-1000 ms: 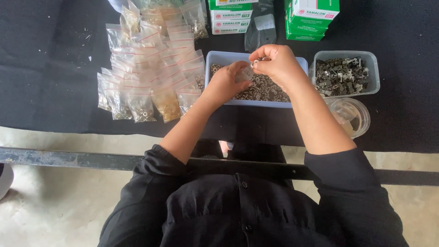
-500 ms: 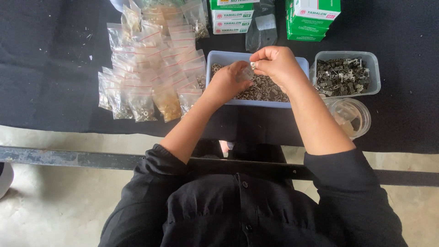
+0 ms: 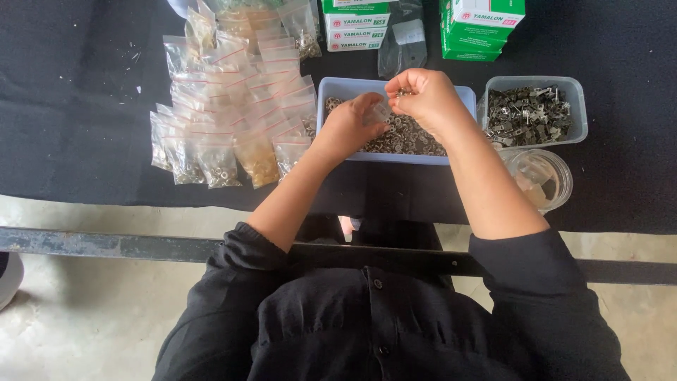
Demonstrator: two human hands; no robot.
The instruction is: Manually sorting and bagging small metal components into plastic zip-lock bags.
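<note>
Left to right: pile of small clear zip bags of metal parts [image 3: 226, 106] lies on black cloth [image 3: 70, 92]. Our left hand [image 3: 350, 127] pinches a small clear plastic bag [image 3: 381, 111] over the pale blue rectangular tray of small metal rings [image 3: 331, 92]. Right hand [image 3: 427, 95], fingers curled shut, touches the bag's mouth. Clear tub of grey metal fittings [image 3: 536, 113] sits just beside.
</note>
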